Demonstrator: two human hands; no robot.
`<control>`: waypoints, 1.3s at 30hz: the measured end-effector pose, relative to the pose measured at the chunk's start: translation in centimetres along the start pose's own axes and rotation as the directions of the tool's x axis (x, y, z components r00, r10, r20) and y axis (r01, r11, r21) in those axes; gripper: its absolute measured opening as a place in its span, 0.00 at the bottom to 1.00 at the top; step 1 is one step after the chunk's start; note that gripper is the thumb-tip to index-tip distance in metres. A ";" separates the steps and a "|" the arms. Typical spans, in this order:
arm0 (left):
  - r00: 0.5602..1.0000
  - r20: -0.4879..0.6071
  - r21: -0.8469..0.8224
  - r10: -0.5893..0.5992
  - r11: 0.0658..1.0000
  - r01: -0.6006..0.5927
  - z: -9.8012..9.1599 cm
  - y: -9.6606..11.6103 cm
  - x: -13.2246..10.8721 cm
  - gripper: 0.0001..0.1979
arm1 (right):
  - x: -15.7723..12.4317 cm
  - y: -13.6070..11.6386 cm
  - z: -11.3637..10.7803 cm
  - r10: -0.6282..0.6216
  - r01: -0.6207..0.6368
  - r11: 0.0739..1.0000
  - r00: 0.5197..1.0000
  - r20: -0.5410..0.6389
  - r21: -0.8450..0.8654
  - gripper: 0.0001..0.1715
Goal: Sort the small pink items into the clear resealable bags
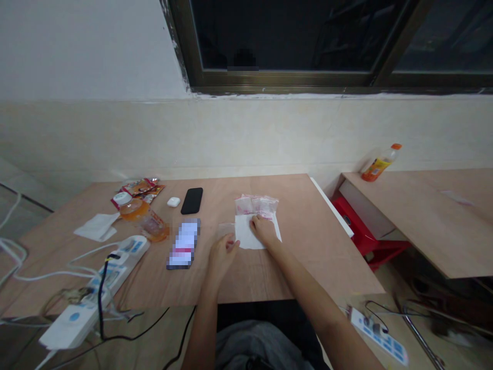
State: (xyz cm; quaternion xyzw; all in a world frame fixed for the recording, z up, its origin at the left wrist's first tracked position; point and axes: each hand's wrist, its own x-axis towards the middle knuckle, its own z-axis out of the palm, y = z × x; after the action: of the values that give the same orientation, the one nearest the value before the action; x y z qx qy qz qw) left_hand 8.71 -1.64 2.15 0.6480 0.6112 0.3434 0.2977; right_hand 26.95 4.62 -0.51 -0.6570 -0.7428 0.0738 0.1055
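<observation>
In the head view, the table [308, 226] carries several things on its left side: at the far left, shiny snack packets [148, 190]; nearer, an orange-filled bottle [140, 216], tilted in view, beside a folded white tissue [96, 227]. A white power strip [111, 272] with cables reaches over the near left edge. A white case [173, 202] and a black phone [192, 200] lie far and left of centre, with a lit phone [184, 244] nearer, just left of the left hand.

At the centre lies a white sheet [246, 234], with clear bags with pink edges [257, 205] along its far edge. The right hand [264, 228] rests on the sheet, fingers bent; whether it pinches anything cannot be told. The left hand [222, 248] is half curled at the sheet's left edge, fingertips at a clear bag [226, 226]; its grip is too small to tell.
</observation>
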 end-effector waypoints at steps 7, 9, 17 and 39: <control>0.955 0.006 0.151 0.298 0.944 -0.295 2.9 0.2 2.5 0.14 | -0.2 -0.2 -0.7 -0.001 0.004 0.997 0.999 -0.041 0.071 0.18; 0.940 0.032 0.181 0.340 0.923 -0.340 3.6 0.2 3.1 0.14 | -0.6 0.1 -1.1 -0.008 0.016 0.997 0.995 -0.102 0.077 0.17; 0.926 0.098 0.406 0.364 0.835 -0.371 5.0 0.9 5.9 0.17 | -4.1 1.9 -1.2 -0.089 0.086 0.996 0.982 -0.164 -0.026 0.20; 0.949 -0.249 -0.208 0.192 0.947 -0.246 3.8 1.9 8.6 0.16 | -5.2 2.9 -0.8 -0.122 0.129 0.991 0.982 -0.147 0.042 0.23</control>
State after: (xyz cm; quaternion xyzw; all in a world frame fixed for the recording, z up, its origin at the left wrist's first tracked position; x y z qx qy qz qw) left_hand 13.04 6.90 2.11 0.6290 0.5194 0.5161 0.2613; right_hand 30.57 -0.18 -0.78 -0.6096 -0.7710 0.0382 0.1802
